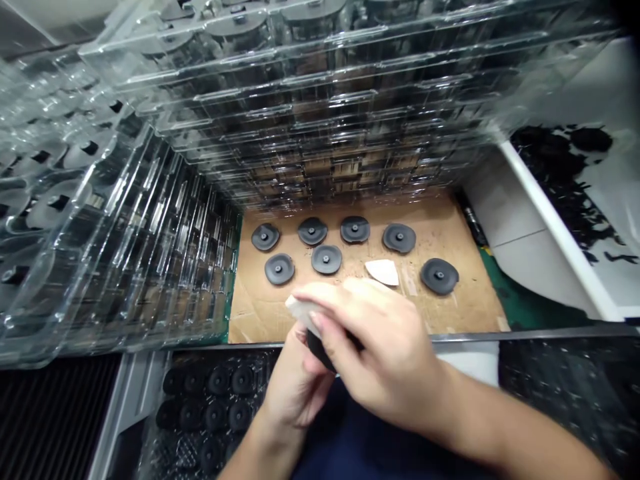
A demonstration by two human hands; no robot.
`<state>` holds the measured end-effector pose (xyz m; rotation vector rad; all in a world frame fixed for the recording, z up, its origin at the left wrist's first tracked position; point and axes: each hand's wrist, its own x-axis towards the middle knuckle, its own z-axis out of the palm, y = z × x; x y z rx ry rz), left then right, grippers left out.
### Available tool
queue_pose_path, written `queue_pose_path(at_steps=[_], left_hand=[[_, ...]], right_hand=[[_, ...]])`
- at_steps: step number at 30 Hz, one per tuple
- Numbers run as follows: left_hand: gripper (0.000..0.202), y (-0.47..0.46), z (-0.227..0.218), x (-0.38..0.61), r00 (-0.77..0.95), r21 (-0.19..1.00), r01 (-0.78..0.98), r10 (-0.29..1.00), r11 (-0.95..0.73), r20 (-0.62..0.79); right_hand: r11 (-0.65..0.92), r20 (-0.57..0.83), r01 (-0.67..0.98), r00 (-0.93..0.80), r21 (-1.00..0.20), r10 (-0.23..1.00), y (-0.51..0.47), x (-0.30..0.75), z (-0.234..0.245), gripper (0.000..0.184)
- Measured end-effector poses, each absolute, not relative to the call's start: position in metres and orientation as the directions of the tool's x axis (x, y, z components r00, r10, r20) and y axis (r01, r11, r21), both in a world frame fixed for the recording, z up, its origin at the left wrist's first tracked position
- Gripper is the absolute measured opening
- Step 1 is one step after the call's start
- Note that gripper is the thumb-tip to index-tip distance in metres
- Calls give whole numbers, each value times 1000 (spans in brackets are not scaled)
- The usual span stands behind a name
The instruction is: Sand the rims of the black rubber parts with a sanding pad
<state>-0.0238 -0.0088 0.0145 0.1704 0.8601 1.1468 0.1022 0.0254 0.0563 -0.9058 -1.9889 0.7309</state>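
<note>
My left hand (295, 383) is closed around a black rubbery disc (319, 350), mostly hidden by the fingers. My right hand (383, 337) pinches a white block (301, 311), perhaps a sponge or foam piece, and presses it at the disc's upper edge. Both hands meet above the front edge of a cardboard sheet (260, 310). Just beyond them lies another white piece (383, 272) with one pointed end. Several wavy black discs with a small metal hub, such as the near right one (439, 275), are spread over the cardboard.
Tall stacks of clear plastic trays rise at the back (310, 100) and left (125, 220). On the right, a white bin (555, 220) has black scraps (555, 160) beside it. Below the table edge, a tray (215, 400) holds several black discs.
</note>
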Motion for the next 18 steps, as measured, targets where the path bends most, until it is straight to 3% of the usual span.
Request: queue_pose_path(at_steps=[2,5,8,11,14,16,18], left_hand=[[36,-9,15,-24,164,523,-734,860,433,-482],[47,-9,14,-26,207,503,-735,857,455,-472],[58,-8,13,-26,231,483,-735,845,476,-482],[52,-7,14,-22,259,460,-729,827,506,-500],[34,-7,17,-22,301,447,-717,816,535,-494],[28,-8,17,-22,365,444,-680,794,584,-486],[33,-10,16,-21,415,457,-613,755,645,-508]], right_hand=[[620,483,280,-427,-733,764,24,105,57,24],[556,348,254,-560,-791,752,14,123,58,23],[465,213,449,-505,-763,836,8,142,59,21],[521,313,584,-425,-622,850,16,144,60,25],[729,451,400,-591,-555,669,34,135,60,32],[754,428,248,-698,-608,575,45,131,60,32],[720,362,271,-719,-639,593,50,128,60,29]])
